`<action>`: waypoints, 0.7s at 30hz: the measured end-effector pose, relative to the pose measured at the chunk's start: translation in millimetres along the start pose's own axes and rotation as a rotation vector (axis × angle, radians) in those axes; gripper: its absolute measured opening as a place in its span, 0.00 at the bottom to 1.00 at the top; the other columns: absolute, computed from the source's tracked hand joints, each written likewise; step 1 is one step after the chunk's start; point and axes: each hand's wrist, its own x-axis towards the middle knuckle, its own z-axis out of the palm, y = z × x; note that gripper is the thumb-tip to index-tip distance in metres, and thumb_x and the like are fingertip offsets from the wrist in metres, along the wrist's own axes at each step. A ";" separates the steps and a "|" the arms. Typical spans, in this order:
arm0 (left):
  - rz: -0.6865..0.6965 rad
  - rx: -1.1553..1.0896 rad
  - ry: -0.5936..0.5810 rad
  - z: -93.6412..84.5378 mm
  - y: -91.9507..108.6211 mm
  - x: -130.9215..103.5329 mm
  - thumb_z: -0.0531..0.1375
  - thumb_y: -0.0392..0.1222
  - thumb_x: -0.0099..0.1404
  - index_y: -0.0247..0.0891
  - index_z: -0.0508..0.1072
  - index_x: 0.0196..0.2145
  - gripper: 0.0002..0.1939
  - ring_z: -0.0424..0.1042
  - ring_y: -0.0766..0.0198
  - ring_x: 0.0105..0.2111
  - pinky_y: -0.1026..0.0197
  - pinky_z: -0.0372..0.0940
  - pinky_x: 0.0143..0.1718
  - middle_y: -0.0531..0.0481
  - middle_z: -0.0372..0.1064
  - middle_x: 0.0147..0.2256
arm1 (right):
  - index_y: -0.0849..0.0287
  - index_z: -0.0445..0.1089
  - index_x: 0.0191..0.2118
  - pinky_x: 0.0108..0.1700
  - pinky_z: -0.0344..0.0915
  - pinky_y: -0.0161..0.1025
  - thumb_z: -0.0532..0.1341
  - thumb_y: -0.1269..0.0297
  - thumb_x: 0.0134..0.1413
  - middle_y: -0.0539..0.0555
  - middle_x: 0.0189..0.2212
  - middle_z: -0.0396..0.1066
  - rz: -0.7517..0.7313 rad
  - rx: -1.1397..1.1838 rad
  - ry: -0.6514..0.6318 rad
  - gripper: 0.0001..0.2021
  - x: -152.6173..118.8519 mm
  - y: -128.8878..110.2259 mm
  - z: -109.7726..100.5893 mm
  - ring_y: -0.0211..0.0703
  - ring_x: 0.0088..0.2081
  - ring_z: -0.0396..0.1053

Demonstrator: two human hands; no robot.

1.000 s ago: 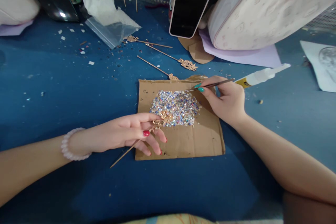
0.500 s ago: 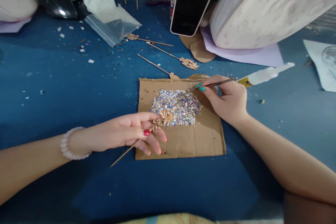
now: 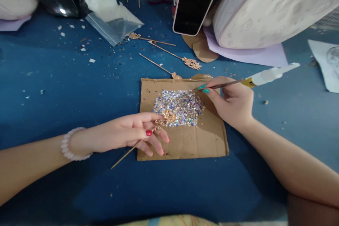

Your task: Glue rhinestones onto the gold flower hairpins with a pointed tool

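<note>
A gold hairpin with a flower-shaped head [image 3: 168, 116] is pinched between the thumb and fingers of my left hand [image 3: 135, 132], its thin stick pointing down to the left. Beneath the flower lies a patch of small glittering stones [image 3: 180, 104] on a cardboard sheet [image 3: 196, 144]. My right hand [image 3: 231, 102] grips metal tweezers [image 3: 222, 84], whose tips touch or hover at the upper right edge of the stones. Whether a stone sits between the tips is too small to tell.
Beyond the cardboard lie several gold hairpins [image 3: 191, 63] and a plastic bag [image 3: 112, 28]. A phone [image 3: 196, 3] leans upright at the back, beside a pale bag [image 3: 249, 14]. A white-tipped glue bottle [image 3: 265, 77] is behind my right hand.
My right hand and the tweezers have shifted slightly to the right. My left hand keeps its hold on the hairpin, nearly unmoved.
</note>
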 end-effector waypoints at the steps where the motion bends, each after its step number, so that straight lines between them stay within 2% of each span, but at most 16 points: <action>1: -0.007 0.011 0.011 0.7 0.8 0.1 0.61 0.36 0.72 0.42 0.67 0.60 0.20 0.80 0.60 0.45 0.61 0.73 0.45 0.42 0.75 0.50 | 0.51 0.75 0.36 0.41 0.78 0.44 0.63 0.69 0.60 0.51 0.34 0.80 0.009 0.013 -0.009 0.05 -1.4 -2.4 0.1 0.46 0.37 0.80; 5: -0.018 0.040 0.013 2.6 2.8 0.6 0.58 0.35 0.74 0.43 0.66 0.61 0.19 0.80 0.61 0.45 0.62 0.73 0.45 0.43 0.75 0.51 | 0.52 0.76 0.38 0.43 0.78 0.46 0.62 0.66 0.62 0.51 0.35 0.79 0.052 0.108 -0.054 0.04 -7.2 -18.0 1.1 0.47 0.38 0.79; 9: -0.006 0.043 -0.003 2.4 1.5 0.7 0.57 0.35 0.75 0.45 0.65 0.62 0.20 0.80 0.61 0.45 0.63 0.74 0.46 0.43 0.75 0.51 | 0.52 0.76 0.37 0.39 0.77 0.44 0.62 0.63 0.63 0.51 0.33 0.79 0.058 0.212 -0.117 0.04 -8.7 -40.0 2.6 0.46 0.37 0.79; 13: 0.009 0.077 -0.018 1.4 -0.9 0.0 0.56 0.36 0.76 0.48 0.64 0.64 0.21 0.80 0.63 0.47 0.65 0.74 0.46 0.45 0.75 0.53 | 0.53 0.75 0.35 0.39 0.77 0.42 0.62 0.66 0.64 0.51 0.31 0.79 -0.021 0.337 -0.151 0.05 -5.6 -58.7 4.8 0.42 0.34 0.78; 21: 0.025 0.141 -0.041 4.7 -0.3 -0.5 0.53 0.35 0.77 0.49 0.62 0.65 0.22 0.79 0.64 0.48 0.67 0.73 0.46 0.45 0.73 0.55 | 0.54 0.74 0.35 0.38 0.78 0.42 0.62 0.67 0.64 0.52 0.29 0.79 -0.090 0.371 -0.144 0.06 -7.2 -64.9 11.1 0.42 0.33 0.78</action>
